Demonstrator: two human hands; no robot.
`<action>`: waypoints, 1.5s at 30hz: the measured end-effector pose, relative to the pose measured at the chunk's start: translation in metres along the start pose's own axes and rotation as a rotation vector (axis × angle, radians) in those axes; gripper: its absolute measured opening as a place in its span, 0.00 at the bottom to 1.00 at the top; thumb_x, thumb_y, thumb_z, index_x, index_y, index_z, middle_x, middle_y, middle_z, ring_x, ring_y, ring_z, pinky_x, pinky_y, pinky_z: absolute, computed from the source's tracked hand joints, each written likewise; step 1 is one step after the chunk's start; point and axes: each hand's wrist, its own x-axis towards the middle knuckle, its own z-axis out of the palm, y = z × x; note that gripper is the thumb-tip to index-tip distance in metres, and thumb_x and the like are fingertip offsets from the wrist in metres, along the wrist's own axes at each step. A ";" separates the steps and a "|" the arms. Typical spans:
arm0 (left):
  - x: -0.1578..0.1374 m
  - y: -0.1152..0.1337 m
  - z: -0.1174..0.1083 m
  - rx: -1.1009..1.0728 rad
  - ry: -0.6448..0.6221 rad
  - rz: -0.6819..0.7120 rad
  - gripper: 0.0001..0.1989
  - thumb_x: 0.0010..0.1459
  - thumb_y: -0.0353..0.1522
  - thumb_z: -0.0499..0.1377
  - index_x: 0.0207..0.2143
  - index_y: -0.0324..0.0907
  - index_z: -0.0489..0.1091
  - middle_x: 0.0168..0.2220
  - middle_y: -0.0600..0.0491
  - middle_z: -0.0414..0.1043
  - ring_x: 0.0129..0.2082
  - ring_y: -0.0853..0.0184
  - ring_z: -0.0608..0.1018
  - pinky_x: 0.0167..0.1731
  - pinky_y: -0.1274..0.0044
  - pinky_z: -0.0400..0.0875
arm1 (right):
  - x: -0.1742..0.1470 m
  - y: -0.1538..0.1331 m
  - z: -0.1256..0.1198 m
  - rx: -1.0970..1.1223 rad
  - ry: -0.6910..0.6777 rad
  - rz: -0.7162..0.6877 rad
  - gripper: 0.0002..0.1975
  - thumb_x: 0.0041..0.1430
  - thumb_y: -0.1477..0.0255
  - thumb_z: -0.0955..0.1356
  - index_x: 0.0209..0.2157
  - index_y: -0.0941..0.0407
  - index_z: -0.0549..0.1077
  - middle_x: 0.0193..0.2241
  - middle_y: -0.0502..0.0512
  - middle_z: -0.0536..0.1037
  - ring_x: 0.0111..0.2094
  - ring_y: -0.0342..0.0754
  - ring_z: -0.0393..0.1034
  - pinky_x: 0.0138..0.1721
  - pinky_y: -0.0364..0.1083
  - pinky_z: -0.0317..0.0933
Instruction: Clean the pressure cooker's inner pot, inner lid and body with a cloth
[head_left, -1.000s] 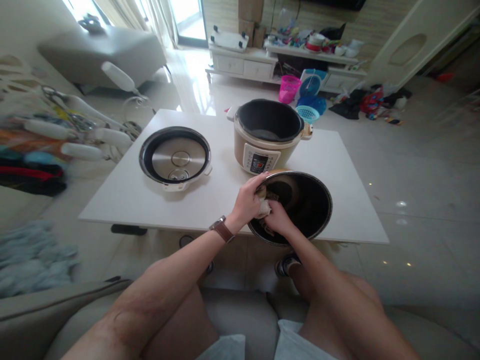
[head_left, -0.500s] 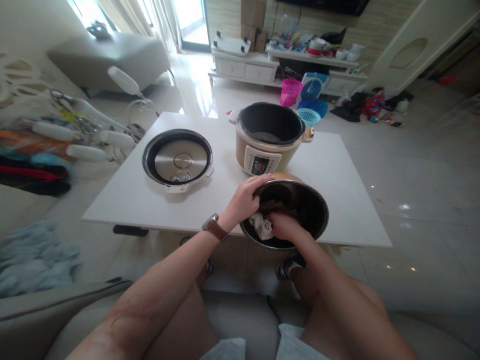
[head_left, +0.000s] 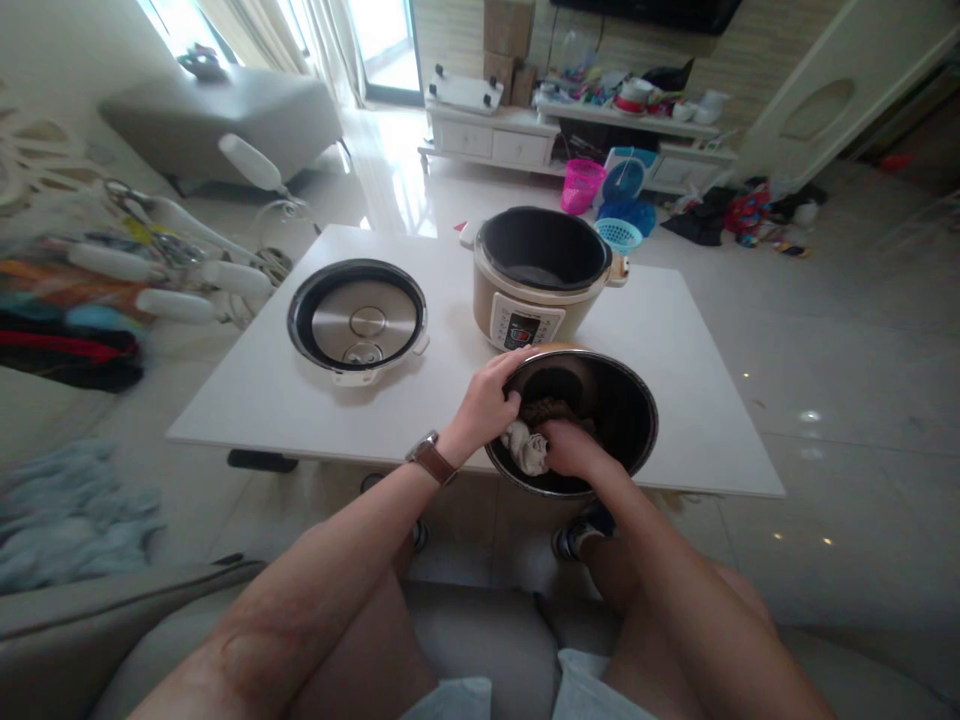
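A dark inner pot is tilted with its mouth toward me at the table's front edge. My left hand, with a watch on the wrist, grips the pot's left rim. Inside the pot, my right hand is closed on a crumpled light cloth; its fingertips are hidden. Just behind stands the beige cooker body with its dark cavity open upward. To the left, the cooker lid lies with its metal inner side up.
The white table carries these parts. A sofa is beneath me. Beyond the table are a pink basket, a light blue basket and a cluttered white cabinet. A white-armed rack stands close to the table's left side.
The inner pot has tipped slightly, its upper rim a little higher. Both hands keep their hold, with the right hand and cloth barely shifted inside the pot.
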 end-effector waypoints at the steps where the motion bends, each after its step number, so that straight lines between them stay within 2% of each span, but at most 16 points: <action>1: 0.000 0.000 0.001 -0.002 0.003 -0.012 0.38 0.49 0.16 0.53 0.63 0.40 0.72 0.63 0.47 0.76 0.64 0.59 0.77 0.70 0.63 0.67 | 0.001 0.001 0.001 0.004 0.007 0.002 0.16 0.59 0.78 0.69 0.46 0.55 0.84 0.48 0.63 0.86 0.52 0.57 0.80 0.48 0.46 0.67; 5: -0.001 -0.006 0.009 -0.034 0.036 -0.068 0.36 0.50 0.16 0.51 0.62 0.38 0.73 0.61 0.45 0.78 0.63 0.59 0.77 0.69 0.65 0.69 | 0.002 0.006 0.001 -0.014 0.025 0.015 0.19 0.56 0.80 0.69 0.47 0.55 0.84 0.49 0.63 0.85 0.52 0.60 0.80 0.49 0.47 0.66; 10: 0.000 -0.011 0.018 -0.081 0.060 -0.097 0.37 0.50 0.15 0.49 0.61 0.38 0.74 0.61 0.46 0.78 0.64 0.61 0.77 0.69 0.65 0.68 | 0.000 0.004 0.004 0.023 0.103 -0.007 0.17 0.52 0.82 0.68 0.41 0.56 0.84 0.43 0.63 0.86 0.48 0.59 0.81 0.45 0.47 0.66; 15: -0.001 -0.005 0.023 -0.117 0.068 -0.098 0.37 0.49 0.15 0.50 0.60 0.40 0.75 0.62 0.48 0.77 0.64 0.61 0.76 0.70 0.65 0.67 | 0.012 -0.008 0.022 0.490 0.436 -0.126 0.17 0.54 0.83 0.65 0.42 0.58 0.81 0.43 0.61 0.87 0.45 0.56 0.80 0.45 0.46 0.67; 17: -0.004 -0.003 0.024 -0.120 0.077 -0.100 0.38 0.49 0.15 0.49 0.60 0.41 0.75 0.62 0.48 0.77 0.64 0.61 0.76 0.69 0.65 0.67 | 0.018 -0.011 0.027 0.600 0.515 -0.137 0.15 0.55 0.82 0.65 0.41 0.60 0.81 0.41 0.61 0.87 0.43 0.55 0.80 0.44 0.46 0.67; 19: -0.006 -0.004 0.023 -0.120 0.082 -0.104 0.38 0.48 0.15 0.49 0.60 0.41 0.75 0.62 0.48 0.77 0.64 0.61 0.76 0.69 0.65 0.67 | 0.020 -0.009 0.025 0.592 0.472 -0.174 0.13 0.55 0.82 0.66 0.39 0.60 0.81 0.40 0.61 0.87 0.42 0.55 0.80 0.43 0.46 0.67; 22: -0.003 -0.006 0.016 -0.123 0.070 -0.107 0.39 0.48 0.15 0.48 0.61 0.37 0.74 0.62 0.45 0.77 0.65 0.61 0.76 0.70 0.65 0.66 | 0.013 0.000 0.015 0.407 0.249 -0.220 0.13 0.55 0.81 0.67 0.38 0.57 0.82 0.40 0.59 0.87 0.43 0.55 0.81 0.44 0.45 0.66; 25: 0.004 -0.006 0.004 -0.096 0.008 -0.075 0.38 0.49 0.15 0.48 0.61 0.35 0.74 0.61 0.44 0.77 0.64 0.60 0.77 0.69 0.64 0.68 | 0.000 0.005 0.003 0.122 0.050 -0.120 0.15 0.55 0.81 0.68 0.39 0.53 0.84 0.40 0.59 0.87 0.44 0.57 0.82 0.42 0.46 0.66; 27: 0.009 -0.005 -0.003 -0.069 -0.047 -0.034 0.36 0.51 0.16 0.49 0.60 0.37 0.75 0.61 0.44 0.78 0.63 0.60 0.78 0.67 0.64 0.69 | -0.007 0.002 -0.003 -0.013 -0.008 -0.038 0.16 0.56 0.80 0.68 0.41 0.52 0.84 0.41 0.60 0.87 0.45 0.59 0.82 0.39 0.46 0.65; 30: 0.013 -0.001 -0.009 -0.032 -0.092 0.017 0.34 0.52 0.16 0.50 0.60 0.38 0.76 0.60 0.44 0.78 0.62 0.60 0.78 0.66 0.64 0.71 | -0.013 -0.007 -0.005 -0.107 -0.020 -0.010 0.17 0.58 0.79 0.67 0.44 0.52 0.84 0.44 0.62 0.86 0.46 0.60 0.82 0.38 0.47 0.66; 34: 0.010 0.003 -0.009 -0.002 -0.080 0.035 0.36 0.50 0.16 0.51 0.61 0.40 0.74 0.61 0.46 0.78 0.63 0.60 0.78 0.67 0.63 0.70 | -0.012 -0.011 -0.005 -0.149 -0.027 -0.024 0.17 0.59 0.78 0.68 0.45 0.52 0.84 0.44 0.61 0.86 0.47 0.58 0.82 0.41 0.47 0.68; 38: 0.006 0.003 -0.008 -0.002 -0.023 -0.009 0.38 0.49 0.16 0.52 0.62 0.40 0.73 0.62 0.47 0.77 0.63 0.60 0.77 0.69 0.63 0.68 | -0.007 -0.007 -0.006 -0.181 -0.044 -0.006 0.19 0.59 0.78 0.68 0.48 0.51 0.83 0.47 0.62 0.86 0.50 0.59 0.81 0.46 0.48 0.69; 45: 0.004 0.000 -0.004 -0.031 0.015 -0.094 0.35 0.49 0.17 0.53 0.60 0.39 0.73 0.59 0.48 0.79 0.61 0.59 0.79 0.67 0.64 0.70 | -0.003 -0.005 -0.008 -0.140 -0.049 0.019 0.20 0.58 0.79 0.68 0.50 0.53 0.83 0.49 0.64 0.85 0.52 0.59 0.81 0.49 0.48 0.68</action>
